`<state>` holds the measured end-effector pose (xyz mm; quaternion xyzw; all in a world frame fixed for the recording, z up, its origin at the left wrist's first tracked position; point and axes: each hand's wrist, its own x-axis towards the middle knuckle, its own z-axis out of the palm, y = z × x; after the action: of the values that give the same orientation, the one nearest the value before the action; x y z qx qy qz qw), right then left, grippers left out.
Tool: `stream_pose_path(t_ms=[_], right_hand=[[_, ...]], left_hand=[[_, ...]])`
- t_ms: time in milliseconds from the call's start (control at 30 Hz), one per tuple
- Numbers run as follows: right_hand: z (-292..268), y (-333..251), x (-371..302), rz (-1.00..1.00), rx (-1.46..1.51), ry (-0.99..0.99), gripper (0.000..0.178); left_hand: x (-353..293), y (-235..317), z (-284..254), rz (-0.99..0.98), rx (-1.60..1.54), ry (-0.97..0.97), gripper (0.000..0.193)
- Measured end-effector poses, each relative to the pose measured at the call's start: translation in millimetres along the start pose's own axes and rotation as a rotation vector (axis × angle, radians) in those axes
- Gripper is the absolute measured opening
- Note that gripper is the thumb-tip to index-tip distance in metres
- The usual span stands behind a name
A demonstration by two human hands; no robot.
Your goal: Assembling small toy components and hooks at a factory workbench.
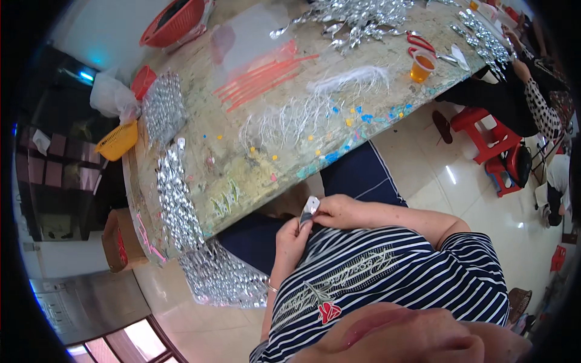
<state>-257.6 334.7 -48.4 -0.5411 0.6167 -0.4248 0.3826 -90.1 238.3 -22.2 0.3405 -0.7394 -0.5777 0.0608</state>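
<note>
Left hand and right hand pinch silvery strip; long axis steep, pale end up, slightly right.

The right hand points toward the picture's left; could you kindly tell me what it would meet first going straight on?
The right hand would most likely first meet the small silver-and-white piece at its fingertips, with the left hand close by; depth is unclear.

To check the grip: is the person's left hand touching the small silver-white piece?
Touching. The head view shows the left hand with its thumb and finger against the lower end of the small silver-white piece.
</note>
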Motion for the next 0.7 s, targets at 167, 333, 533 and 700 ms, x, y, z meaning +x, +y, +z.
stream_pose_path(t_ms=[167, 333, 533, 700], right_hand=[[-4, 3, 1, -0.046, -0.160, 0.080, 0.015], [-34, -29, 4, 0.171, 0.083, 0.115, 0.008], [-40, -49, 9, 0.255, 0.291, 0.129, 0.009], [-36, -53, 9, 0.232, 0.275, 0.139, 0.010]], left_hand=[[7, 2, -10, 0.081, 0.096, 0.044, 0.024], [13, 2, -18, -0.110, -0.349, 0.004, 0.028], [8, 5, -15, -0.165, -0.479, -0.035, 0.035], [7, 11, -15, -0.021, -0.495, 0.000, 0.035]])
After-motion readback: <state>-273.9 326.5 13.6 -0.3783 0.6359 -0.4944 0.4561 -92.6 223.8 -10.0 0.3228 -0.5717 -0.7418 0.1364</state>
